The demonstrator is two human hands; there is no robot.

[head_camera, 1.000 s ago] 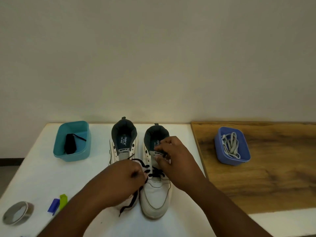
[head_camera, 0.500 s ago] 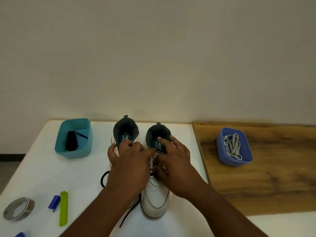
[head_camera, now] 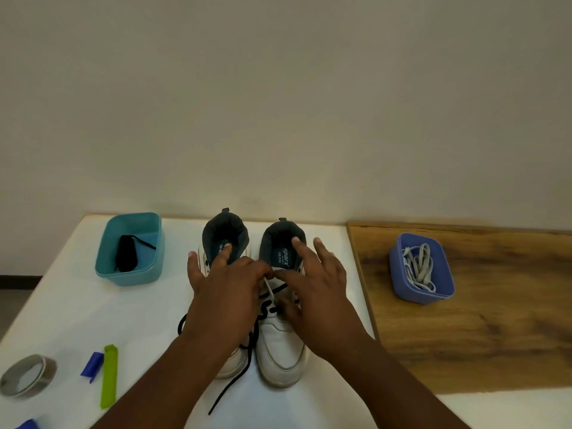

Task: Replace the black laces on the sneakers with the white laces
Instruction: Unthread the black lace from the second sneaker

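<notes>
- White table (head_camera: 93, 320): we see its left edge running diag. & its back edge against the wall; bare surface between teal bin (head_camera: 130, 267) & the shoes, more in front-left.
- Wooden board (head_camera: 464, 329) on the rt, its left edge just beside the right sneaker (head_camera: 280, 348); blue bin (head_camera: 421, 286) sits on it w/ white laces (head_camera: 418, 267) inside, well apart from the hands.
- Teal bin holds a bundled black item (head_camera: 125, 253); we can't tell more.
- Front-left: tape roll (head_camera: 28, 374), green strip (head_camera: 110, 374), blue piece (head_camera: 92, 363) touching the strip; another blue bit cut off at the bottom edge.
- Left sneaker (head_camera: 224, 233): mostly hidden under left hand (head_camera: 226, 301); only collar & toe show.
- Black lace (head_camera: 235, 379): still crossed over right sneaker's lower eyelets, loose end trailing fwd between the toes, a loop out left of the wrist.
- Left hand: thumb & forefinger meet at right sneaker's tongue; other fingers spread. We can't tell what's pinched.
- Right hand (head_camera: 322, 301): fingers extended over the collar, thumb down on the lacing; fingertip meets left hand's.
</notes>
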